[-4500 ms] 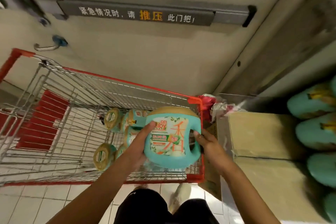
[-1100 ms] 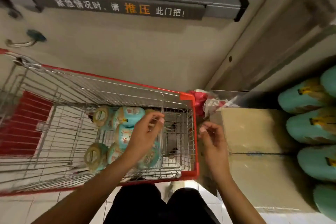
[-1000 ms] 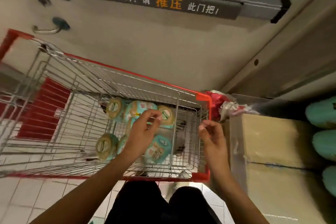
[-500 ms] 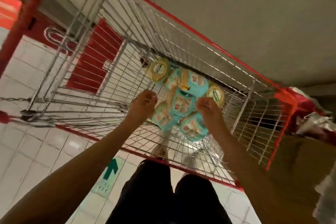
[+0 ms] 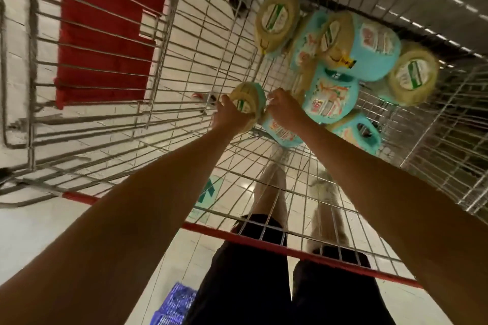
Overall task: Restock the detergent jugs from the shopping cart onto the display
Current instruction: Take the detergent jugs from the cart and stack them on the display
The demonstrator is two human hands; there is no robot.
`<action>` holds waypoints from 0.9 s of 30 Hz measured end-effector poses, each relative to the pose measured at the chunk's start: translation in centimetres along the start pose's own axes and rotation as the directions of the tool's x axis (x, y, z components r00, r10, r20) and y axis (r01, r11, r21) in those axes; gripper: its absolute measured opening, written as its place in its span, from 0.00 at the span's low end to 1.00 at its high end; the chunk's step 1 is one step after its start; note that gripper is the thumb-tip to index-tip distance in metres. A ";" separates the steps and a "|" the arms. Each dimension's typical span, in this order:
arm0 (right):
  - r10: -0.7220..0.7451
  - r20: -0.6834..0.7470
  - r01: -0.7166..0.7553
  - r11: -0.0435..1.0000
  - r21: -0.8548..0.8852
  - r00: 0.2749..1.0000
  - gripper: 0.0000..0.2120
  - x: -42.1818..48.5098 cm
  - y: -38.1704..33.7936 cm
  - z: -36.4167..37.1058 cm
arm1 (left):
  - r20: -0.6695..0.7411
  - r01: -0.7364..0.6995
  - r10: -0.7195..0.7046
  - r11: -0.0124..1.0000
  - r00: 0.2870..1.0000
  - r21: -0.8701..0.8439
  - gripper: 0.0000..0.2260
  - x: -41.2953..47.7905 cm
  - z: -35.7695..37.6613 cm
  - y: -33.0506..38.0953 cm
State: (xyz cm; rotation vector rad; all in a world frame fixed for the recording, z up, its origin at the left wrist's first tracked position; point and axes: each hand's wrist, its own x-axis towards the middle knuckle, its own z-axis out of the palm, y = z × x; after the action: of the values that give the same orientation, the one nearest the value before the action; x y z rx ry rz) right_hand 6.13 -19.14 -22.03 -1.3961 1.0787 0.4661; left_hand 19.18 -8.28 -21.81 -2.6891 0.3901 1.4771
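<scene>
"What is changed from a moment ago?"

"A second ago both hands were held empty above the shopping cart. Now they are reached down deep into it, and the nearest jug is being taken."

"How is it held?"

"The tan cap is gripped by the left hand, with the fingers curled round it. The right hand is curled over the blue body just beside the cap, so a grip seems to be taken there too."

"Where is the jug found?"

"It is laid on its side low in the cart, and it does not seem to be lifted yet. The other jugs are piled just behind it."

"What is meant by that for the job?"

"A jug was held up earlier and is gone from the hands, so it is likely put on the display, which is not seen now. A new round is begun, and many jugs are left."
</scene>
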 end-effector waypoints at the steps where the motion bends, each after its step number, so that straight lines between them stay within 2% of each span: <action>1: 0.003 -0.011 -0.003 1.000 -0.012 1.000 0.18 1.5 0.1 0.7 | -0.001 0.007 -0.007 1.000 1.000 -0.002 0.54 1.2 0.9 -0.3; 5: 0.021 -0.051 -0.022 0.999 -0.028 0.998 0.20 7.2 1.4 2.9 | -0.038 0.043 -0.043 0.999 0.998 -0.002 0.63 5.3 4.9 -1.9; 12: 0.098 -0.059 -0.097 0.995 0.031 0.993 0.25 10.0 5.1 4.5 | -0.100 0.028 -0.023 0.999 0.995 0.047 0.68 8.6 7.9 -3.2; 15: 0.082 -0.069 -0.080 0.997 0.020 0.994 0.28 8.5 5.1 3.7 | -0.099 -0.002 0.008 0.998 0.995 0.062 0.65 8.1 5.7 -2.9; 18: 0.046 -0.077 -0.042 0.998 0.044 0.996 0.27 6.2 3.8 1.7 | -0.081 -0.036 0.038 0.999 0.996 0.020 0.60 6.3 1.8 -1.9; 21: 0.008 -0.101 0.006 0.991 0.137 0.995 0.23 3.3 1.6 -0.9 | 0.009 -0.131 0.132 0.987 0.991 -0.091 0.52 2.5 -3.0 -0.5; 23: -0.035 -0.130 0.057 0.983 0.175 0.991 0.21 0.8 0.1 -3.1 | 0.098 -0.208 0.240 0.943 0.966 -0.259 0.46 -0.9 -6.2 1.0; 25: -0.101 -0.152 0.132 0.969 0.211 0.983 0.21 -2.2 -1.6 -5.1 | 0.229 -0.238 0.342 0.891 0.911 -0.385 0.43 -5.0 -9.5 2.6; 27: -0.189 -0.171 0.223 0.952 0.208 0.967 0.23 -6.4 -3.1 -7.1 | 0.357 -0.261 0.432 0.861 0.828 -0.436 0.41 -9.7 -12.2 4.1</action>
State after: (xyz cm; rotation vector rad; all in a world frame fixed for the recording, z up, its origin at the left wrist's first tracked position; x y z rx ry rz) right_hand 3.28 -24.27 -13.92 -1.3376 1.0558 0.0835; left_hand 23.27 -12.35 -6.81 -2.4867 0.6644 2.4356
